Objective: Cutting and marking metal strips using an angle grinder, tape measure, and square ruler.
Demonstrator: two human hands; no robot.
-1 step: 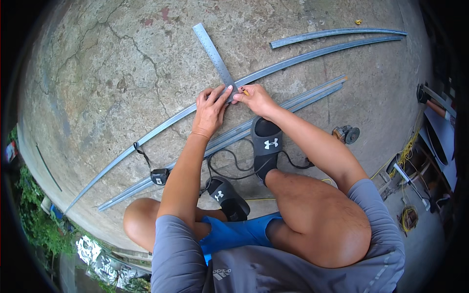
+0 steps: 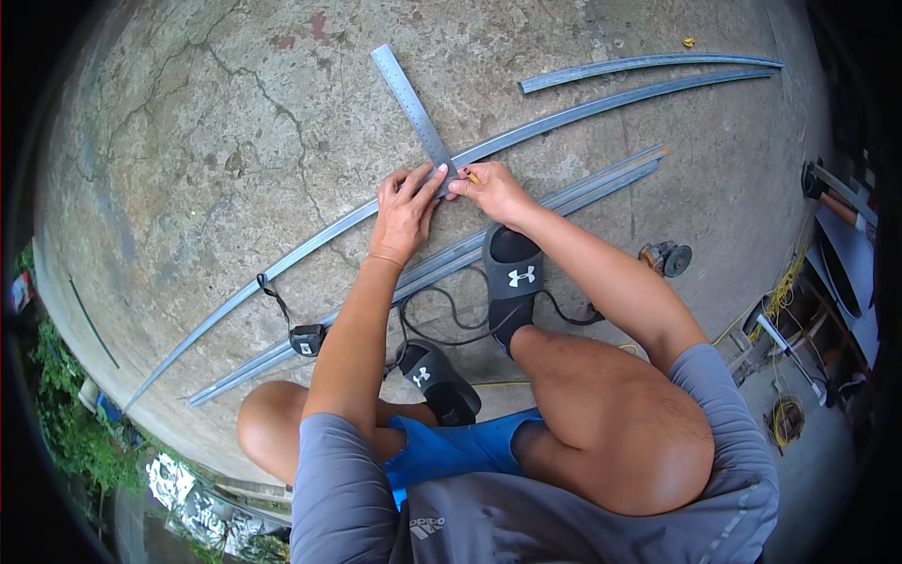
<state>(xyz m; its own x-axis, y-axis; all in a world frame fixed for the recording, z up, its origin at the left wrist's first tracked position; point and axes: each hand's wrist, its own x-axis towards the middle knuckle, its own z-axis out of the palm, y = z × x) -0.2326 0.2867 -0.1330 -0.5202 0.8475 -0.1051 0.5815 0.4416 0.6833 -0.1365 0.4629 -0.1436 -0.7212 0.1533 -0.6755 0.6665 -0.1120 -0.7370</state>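
A long, thin metal channel (image 2: 564, 118) lies across the concrete in front of me. Over it sits a steel square (image 2: 409, 101), its ruled blade pointing away from me to the upper left. My left hand (image 2: 402, 216) is closed around the near end of the square and the channel, pressing them together with the fingers. Close beside it, my right hand (image 2: 493, 193) pinches a small yellow pencil (image 2: 474, 178) at the square's near end. The pencil's dark tip shows, but most of it is hidden by the fingers.
More metal channels (image 2: 601, 188) run nearer my feet, and a shorter one (image 2: 611, 69) lies at the far right. A black tape measure (image 2: 307, 340) rests left of my forearm. An angle grinder (image 2: 667, 258) sits at right; a black cord (image 2: 442, 291) loops around my sandals.
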